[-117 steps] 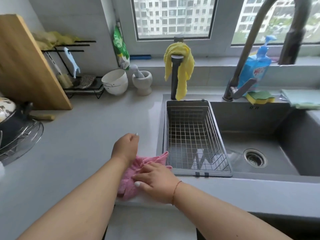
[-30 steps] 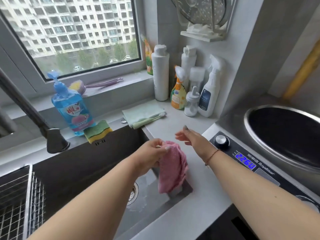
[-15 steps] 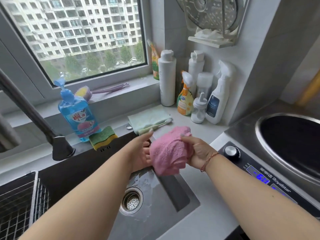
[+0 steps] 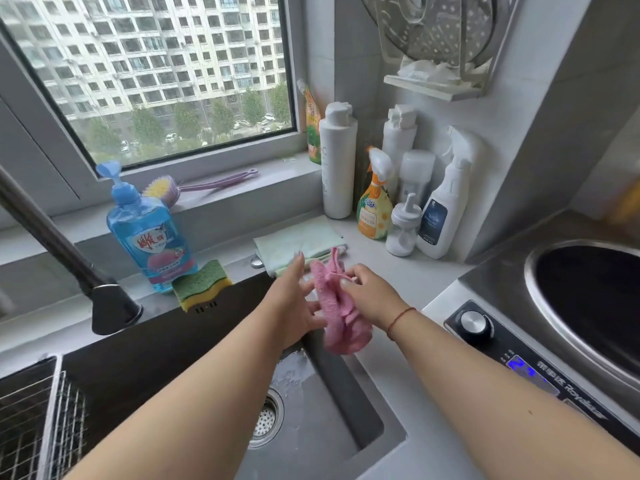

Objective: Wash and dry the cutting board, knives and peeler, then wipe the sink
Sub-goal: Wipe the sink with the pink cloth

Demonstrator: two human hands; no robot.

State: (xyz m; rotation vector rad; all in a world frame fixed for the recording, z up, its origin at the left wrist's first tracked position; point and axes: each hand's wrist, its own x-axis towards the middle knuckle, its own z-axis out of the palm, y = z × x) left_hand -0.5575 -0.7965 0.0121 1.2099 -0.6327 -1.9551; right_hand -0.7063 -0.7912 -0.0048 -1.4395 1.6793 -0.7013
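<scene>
A pink cloth (image 4: pixel 341 315) hangs bunched above the right rim of the dark sink (image 4: pixel 322 420). My right hand (image 4: pixel 370 294) pinches the cloth near its top edge. My left hand (image 4: pixel 294 299) is beside it with fingers straight, touching the cloth's left side. The sink floor is wet around the drain (image 4: pixel 265 419). Cutting board, knives and peeler are out of view.
A wire basket (image 4: pixel 31 417) sits in the sink's left end, the tap spout (image 4: pixel 110 306) above it. Blue dish soap (image 4: pixel 149 237), a sponge (image 4: pixel 202 287), a folded green cloth (image 4: pixel 298 242) and several bottles (image 4: pixel 401 188) line the back. An induction cooker (image 4: pixel 554 323) stands right.
My gaze swung from the left counter to the sink's right end. The cloth passed from my left hand to my right, which now pinches it higher; my left fingers opened.
</scene>
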